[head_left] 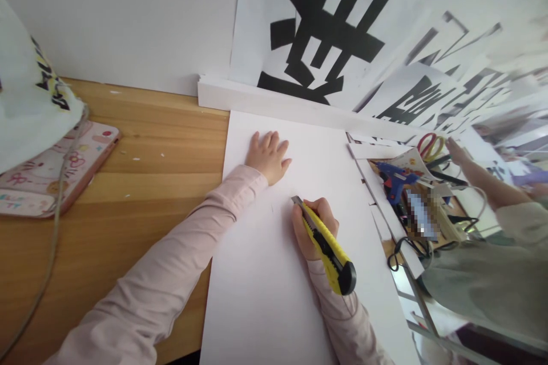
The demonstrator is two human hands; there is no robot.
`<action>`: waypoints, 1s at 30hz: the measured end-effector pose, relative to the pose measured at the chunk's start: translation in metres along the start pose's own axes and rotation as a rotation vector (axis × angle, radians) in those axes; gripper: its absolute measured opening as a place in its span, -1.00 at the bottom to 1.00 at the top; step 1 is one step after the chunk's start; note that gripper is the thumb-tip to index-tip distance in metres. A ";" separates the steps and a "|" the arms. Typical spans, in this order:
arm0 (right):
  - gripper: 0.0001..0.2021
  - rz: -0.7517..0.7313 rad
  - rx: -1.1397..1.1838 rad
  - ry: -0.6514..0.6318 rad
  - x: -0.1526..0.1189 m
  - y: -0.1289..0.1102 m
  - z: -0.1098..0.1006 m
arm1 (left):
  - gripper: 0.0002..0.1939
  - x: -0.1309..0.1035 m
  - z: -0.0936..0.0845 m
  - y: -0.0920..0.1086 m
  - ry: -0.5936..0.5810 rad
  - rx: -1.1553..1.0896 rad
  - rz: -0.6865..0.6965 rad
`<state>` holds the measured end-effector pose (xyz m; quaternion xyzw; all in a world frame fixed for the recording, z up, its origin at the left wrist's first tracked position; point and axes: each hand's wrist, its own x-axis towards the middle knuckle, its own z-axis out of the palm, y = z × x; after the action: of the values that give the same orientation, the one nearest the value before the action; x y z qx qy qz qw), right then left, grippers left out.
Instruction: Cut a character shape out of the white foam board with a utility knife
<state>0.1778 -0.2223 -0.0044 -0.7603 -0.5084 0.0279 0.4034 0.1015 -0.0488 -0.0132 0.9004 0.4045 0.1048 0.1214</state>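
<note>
A large white sheet [257,296] lies flat on the wooden table in front of me. My left hand [269,159] rests on its upper part, palm down with the fingers spread. In my right hand [314,228] is a yellow and black utility knife [323,236], gripped with the fingers around its front end. The blade end points up and left, close to the sheet; whether the tip touches the paper I cannot tell. A short faint mark shows on the sheet just left of the knife.
A phone in a pink case [85,165] lies at the left under a white bag [29,85], with a cable across it. Sheets with black cut characters [334,28] stand against the wall. To the right are a blue glue gun [396,177], scissors [430,146] and another person's arm [488,179].
</note>
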 end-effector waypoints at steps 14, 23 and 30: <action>-0.78 0.056 0.018 0.036 -0.012 -0.014 -0.003 | -0.41 0.000 0.001 0.000 0.010 0.006 0.001; -0.79 0.072 -0.001 0.043 -0.025 -0.009 -0.002 | -0.42 0.000 0.000 0.000 0.016 -0.005 0.005; -0.79 0.050 -0.005 0.038 -0.031 -0.009 -0.002 | -0.42 -0.002 -0.002 0.000 0.009 -0.013 0.007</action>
<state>0.1572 -0.2470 -0.0083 -0.7742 -0.4815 0.0224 0.4103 0.0996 -0.0502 -0.0116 0.9004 0.4013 0.1117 0.1252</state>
